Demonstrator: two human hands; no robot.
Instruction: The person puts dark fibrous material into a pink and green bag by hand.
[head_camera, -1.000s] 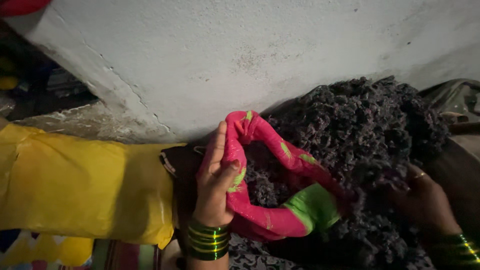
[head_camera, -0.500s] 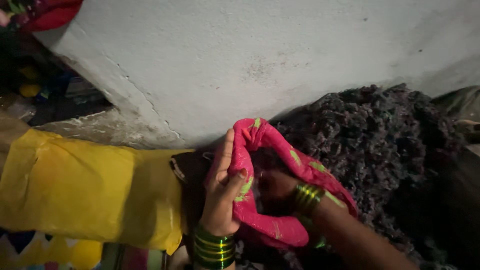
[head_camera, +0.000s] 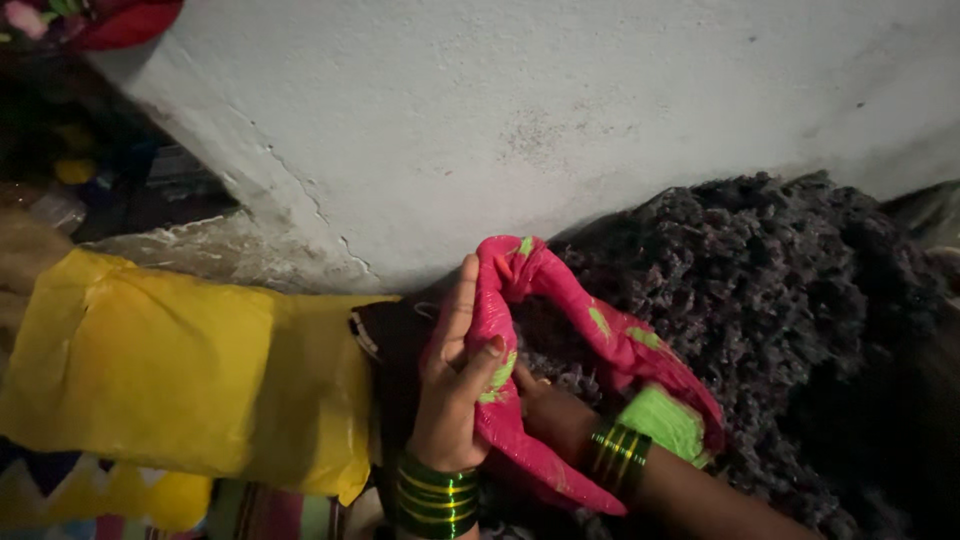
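Since half a second ago, right hand (head_camera: 545, 405) has drawn partly back from the pink cloth bag (head_camera: 560, 350); green lining now shows at the mouth. Its fingers lie hidden inside, so grip cannot be told. Left hand (head_camera: 455, 385) pinches the bag's rim, held open against the dark fibre heap (head_camera: 770, 290), beside a yellow sack (head_camera: 190, 370).
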